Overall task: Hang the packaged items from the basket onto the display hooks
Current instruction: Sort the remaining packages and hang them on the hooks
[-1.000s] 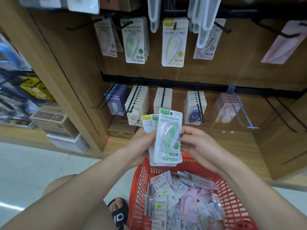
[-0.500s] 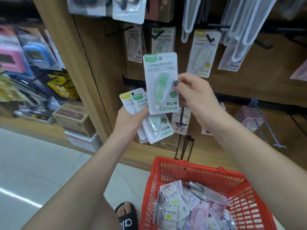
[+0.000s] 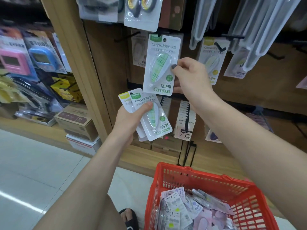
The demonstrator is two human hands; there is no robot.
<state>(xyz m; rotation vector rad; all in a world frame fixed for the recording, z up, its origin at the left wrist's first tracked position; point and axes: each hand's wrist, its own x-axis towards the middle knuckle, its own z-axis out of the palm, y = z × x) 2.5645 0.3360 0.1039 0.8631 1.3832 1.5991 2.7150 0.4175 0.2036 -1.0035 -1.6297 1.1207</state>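
My right hand [image 3: 191, 77] pinches a green Campus correction-tape pack [image 3: 160, 63] by its right edge and holds it up against the wooden display board, its hang hole near a black hook [image 3: 126, 37]. Below it, my left hand [image 3: 131, 118] grips a small stack of similar packs [image 3: 152, 120], the front one green, one behind it yellow-tabbed. The red plastic basket [image 3: 216, 181] sits low at the right with several more packaged items [image 3: 191, 211] inside.
Yellow Campus packs [image 3: 211, 58] hang to the right on the same row. Lower hooks carry more packs [image 3: 185, 120]. A wooden upright [image 3: 79, 67] divides off the left bay of boxed goods. Cardboard boxes [image 3: 76, 122] stand on the base shelf. My sandalled foot [image 3: 129, 218] is beside the basket.
My right hand lifted the green pack away from the stack and up to the upper hook row. My left hand rose a little with the remaining packs. The view tilted upward.
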